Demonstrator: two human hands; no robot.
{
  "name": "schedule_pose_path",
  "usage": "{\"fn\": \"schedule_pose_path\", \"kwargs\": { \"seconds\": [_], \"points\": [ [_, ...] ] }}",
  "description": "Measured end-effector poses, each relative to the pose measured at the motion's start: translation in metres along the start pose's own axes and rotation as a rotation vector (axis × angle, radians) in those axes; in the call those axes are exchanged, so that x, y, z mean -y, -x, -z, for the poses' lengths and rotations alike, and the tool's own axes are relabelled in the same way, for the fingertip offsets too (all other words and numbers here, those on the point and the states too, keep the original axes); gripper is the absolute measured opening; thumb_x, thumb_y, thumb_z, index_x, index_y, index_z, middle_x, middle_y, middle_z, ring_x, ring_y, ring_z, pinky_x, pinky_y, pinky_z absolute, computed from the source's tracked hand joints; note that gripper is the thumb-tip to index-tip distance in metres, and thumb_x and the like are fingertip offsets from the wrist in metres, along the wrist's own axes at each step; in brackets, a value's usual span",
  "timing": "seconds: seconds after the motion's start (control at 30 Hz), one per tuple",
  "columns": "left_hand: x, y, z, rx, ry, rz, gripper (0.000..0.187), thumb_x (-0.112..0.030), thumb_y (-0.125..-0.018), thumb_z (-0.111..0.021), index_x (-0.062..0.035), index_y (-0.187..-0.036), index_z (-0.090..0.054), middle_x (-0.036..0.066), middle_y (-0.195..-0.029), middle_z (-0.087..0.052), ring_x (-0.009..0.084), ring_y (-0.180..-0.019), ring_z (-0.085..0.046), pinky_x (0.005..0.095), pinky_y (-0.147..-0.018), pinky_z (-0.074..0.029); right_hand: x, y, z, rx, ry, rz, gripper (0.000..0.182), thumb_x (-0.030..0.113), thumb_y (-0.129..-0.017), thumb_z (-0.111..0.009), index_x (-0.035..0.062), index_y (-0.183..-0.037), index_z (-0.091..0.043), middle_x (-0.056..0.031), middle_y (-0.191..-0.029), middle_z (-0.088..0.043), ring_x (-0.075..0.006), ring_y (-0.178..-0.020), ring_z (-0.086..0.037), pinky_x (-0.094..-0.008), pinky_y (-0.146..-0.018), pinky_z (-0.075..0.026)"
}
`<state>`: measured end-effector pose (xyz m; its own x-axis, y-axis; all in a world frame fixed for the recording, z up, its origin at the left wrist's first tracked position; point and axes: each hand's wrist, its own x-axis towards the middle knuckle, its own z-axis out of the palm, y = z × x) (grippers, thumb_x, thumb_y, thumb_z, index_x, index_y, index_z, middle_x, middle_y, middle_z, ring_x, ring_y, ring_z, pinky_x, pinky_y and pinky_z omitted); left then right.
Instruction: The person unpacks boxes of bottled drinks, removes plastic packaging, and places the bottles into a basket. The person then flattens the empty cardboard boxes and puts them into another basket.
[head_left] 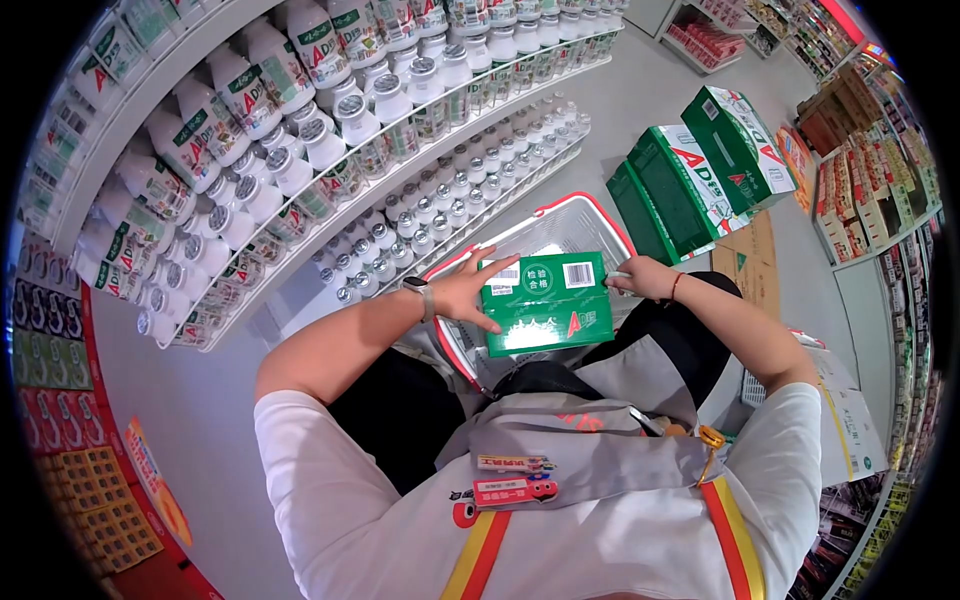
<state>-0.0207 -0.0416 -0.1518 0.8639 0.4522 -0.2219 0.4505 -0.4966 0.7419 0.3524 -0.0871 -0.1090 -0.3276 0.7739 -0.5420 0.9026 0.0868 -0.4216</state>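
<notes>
1. We have our left hand [462,292] spread wide over the left side of a green box [547,305], thumb low and fingers near its upper edge.
2. Our right hand [650,278] is narrow, fingers drawn together at the box's right edge; we cannot tell whether it pinches anything there.
3. The box lies in front of us, between both hands and over the near part of a red-rimmed basket [575,199]; we cannot tell what bears its weight.
4. We wear a watch [415,284] on the left wrist and a red band [676,286] on the right.
5. Ahead and to the right, we see more green cartons [690,180] standing close together, near a flat brown cardboard [757,262].
6. To the left, we see white bottles [322,143] in long upright rows.
</notes>
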Motion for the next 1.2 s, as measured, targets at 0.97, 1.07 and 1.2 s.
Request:
{"fn": "schedule_pose_path", "kwargs": {
  "seconds": [0.97,1.07,1.2],
  "points": [
    [-0.005,0.002,0.000,-0.021,-0.176,0.043,0.117,-0.066,-0.057,-0.075,-0.0300,-0.149,-0.012,0.028,-0.147,-0.017,0.0458,-0.136,-0.020,0.0482,-0.106,-0.032,0.017,0.035,-0.031,0.088,-0.169,-0.208,0.043,0.040,-0.089,-0.060,-0.0020,-0.079,-0.067,-0.0109,-0.059,-0.061,-0.0167,-0.051,-0.059,-0.0331,-0.049,-0.046],
    [-0.005,0.002,0.000,-0.086,-0.278,0.010,0.115,-0.066,-0.058,-0.075,-0.0283,-0.149,-0.014,0.029,-0.147,-0.016,0.0447,-0.137,-0.018,0.0487,-0.108,-0.029,0.041,0.048,-0.013,0.305,-0.143,-0.225,0.041,0.039,-0.089,-0.059,0.0003,-0.079,-0.069,-0.0096,-0.065,-0.064,-0.0151,-0.054,-0.060,-0.0309,-0.049,-0.047],
    [-0.010,-0.002,0.004,-0.219,-0.387,-0.116,0.094,-0.058,-0.070,-0.070,-0.0205,-0.145,-0.028,0.025,-0.148,-0.018,0.0434,-0.136,-0.021,0.0488,-0.109,-0.027,0.067,0.065,-0.009,0.536,-0.316,-0.141,0.041,0.040,-0.090,-0.057,0.0004,-0.092,-0.067,-0.0041,-0.066,-0.061,-0.0126,-0.054,-0.059,-0.0247,-0.049,-0.046]
  ]
}}
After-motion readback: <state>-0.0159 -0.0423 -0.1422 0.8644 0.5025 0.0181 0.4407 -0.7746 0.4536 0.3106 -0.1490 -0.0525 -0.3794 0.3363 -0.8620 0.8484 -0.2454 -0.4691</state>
